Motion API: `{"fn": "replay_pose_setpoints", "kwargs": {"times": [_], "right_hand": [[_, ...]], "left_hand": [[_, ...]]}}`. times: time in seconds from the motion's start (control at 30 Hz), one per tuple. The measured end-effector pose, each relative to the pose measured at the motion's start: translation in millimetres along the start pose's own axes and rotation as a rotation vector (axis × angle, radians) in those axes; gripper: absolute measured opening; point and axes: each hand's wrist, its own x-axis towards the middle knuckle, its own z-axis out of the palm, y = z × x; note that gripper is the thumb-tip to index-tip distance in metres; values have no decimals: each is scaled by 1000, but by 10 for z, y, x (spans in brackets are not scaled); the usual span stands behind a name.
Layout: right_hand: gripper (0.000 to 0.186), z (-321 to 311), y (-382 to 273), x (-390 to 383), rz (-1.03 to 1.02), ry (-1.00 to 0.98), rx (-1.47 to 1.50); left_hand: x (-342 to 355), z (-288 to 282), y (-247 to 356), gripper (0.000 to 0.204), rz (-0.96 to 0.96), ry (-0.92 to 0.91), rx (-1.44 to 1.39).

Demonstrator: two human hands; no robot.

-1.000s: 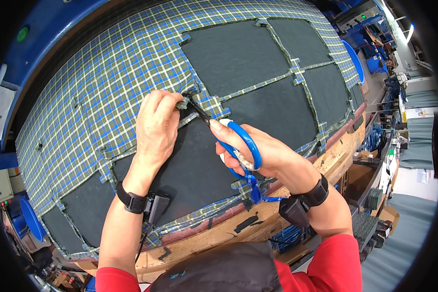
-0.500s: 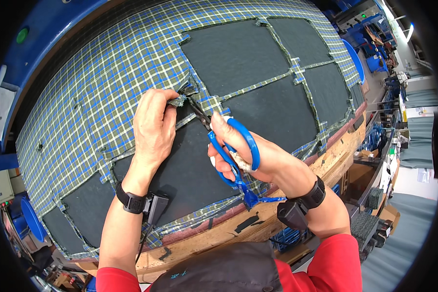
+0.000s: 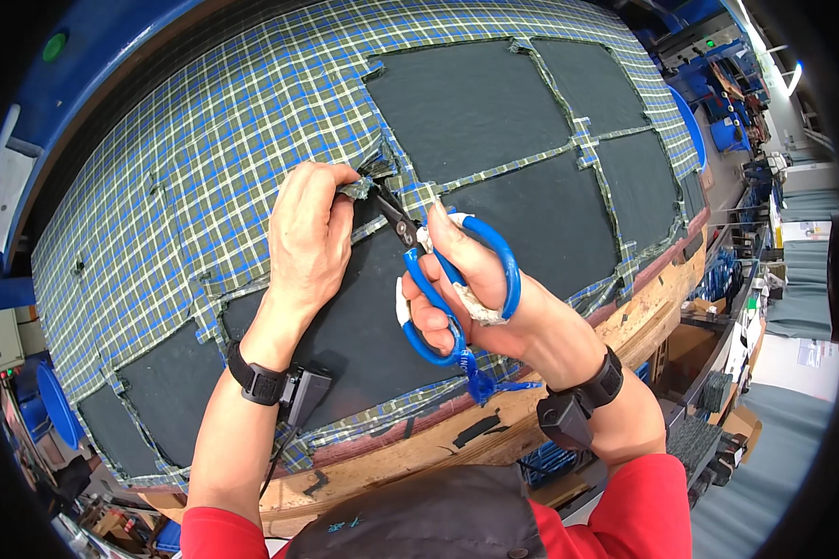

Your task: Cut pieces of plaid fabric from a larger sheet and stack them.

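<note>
My left hand (image 3: 306, 244) pinches a frayed flap (image 3: 358, 188) of green, blue and white plaid fabric (image 3: 214, 130) where it meets cut-out openings showing dark sheet (image 3: 466, 107) underneath. Just right of those fingers, black scissor blades (image 3: 396, 214) point into the cut edge, their tips partly hidden by the cloth. The scissors' blue loop handles, wrapped with white padding and blue tape, are gripped in my right hand (image 3: 475, 284), thumb through the upper loop.
The layered fabric lies on a broad wooden-edged board (image 3: 475, 436). A blue machine frame (image 3: 79, 42) borders the upper left, blue round containers (image 3: 56, 401) sit beside it. To the right are shelving with dark bundled material (image 3: 694, 438), boxes and grey-green curtains (image 3: 792, 438).
The view has shifted slightly. Since a second ago the scissor handles have spread a little and my right thumb has risen, while my left fingers still grip the flap.
</note>
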Motion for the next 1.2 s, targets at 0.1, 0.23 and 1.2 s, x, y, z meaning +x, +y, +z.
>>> {"fn": "replay_pose_setpoints", "kwargs": {"times": [0.1, 0.23, 1.2], "right_hand": [[75, 43, 18, 29, 22, 17, 61], [76, 63, 38, 81, 13, -10, 113], [83, -8, -40, -57, -126, 49, -150]], "left_hand": [[1, 6, -5, 22, 0, 1, 3], [10, 8, 22, 23, -19, 11, -15], [-65, -21, -37, 33, -268, 175, 1]]}}
